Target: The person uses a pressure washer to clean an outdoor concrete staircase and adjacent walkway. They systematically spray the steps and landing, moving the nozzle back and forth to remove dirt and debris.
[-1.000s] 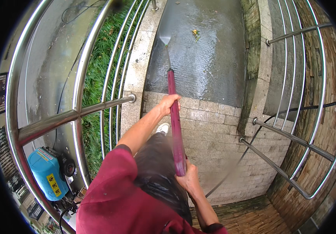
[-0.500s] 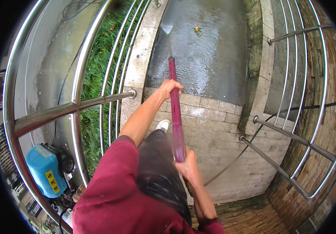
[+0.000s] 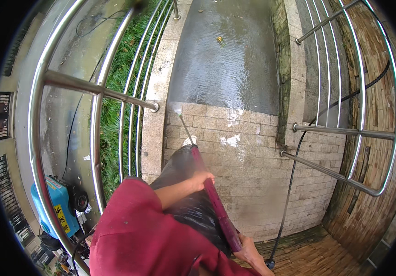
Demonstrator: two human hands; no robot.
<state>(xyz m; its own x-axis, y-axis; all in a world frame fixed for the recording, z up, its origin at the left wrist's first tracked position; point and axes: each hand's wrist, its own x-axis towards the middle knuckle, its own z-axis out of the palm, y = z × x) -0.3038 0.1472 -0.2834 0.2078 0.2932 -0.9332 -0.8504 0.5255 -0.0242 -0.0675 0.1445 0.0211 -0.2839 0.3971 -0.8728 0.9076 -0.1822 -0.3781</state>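
Note:
A long pressure washer wand [image 3: 216,202] with a dark red tubular body slants from the lower right up to the left. My left hand [image 3: 201,181] is closed round its middle. My right hand [image 3: 248,251] grips the rear end; part of its fingers is hidden. From the front of the body a thin metal lance [image 3: 187,130] sticks out, and a small whitish spray [image 3: 177,111] shows at its tip, by the left edge of the pale stone paving [image 3: 248,177]. Close to the lance is my white shoe [image 3: 189,140]. A black hose [image 3: 282,216] reaches the floor near my right hand.
Steel railings [image 3: 97,138] curve along the left, with more railings [image 3: 340,131] on the right. Beyond the paving a wet, dark ramp [image 3: 225,69] holds a yellow leaf [image 3: 220,41]. A blue washing machine unit [image 3: 55,207] stands outside the left railing, past the grass [image 3: 115,110].
Both hands have drawn the wand back toward me and to the lower right. Its tip went from over the dark ramp to the paving's left edge, and my view has shifted.

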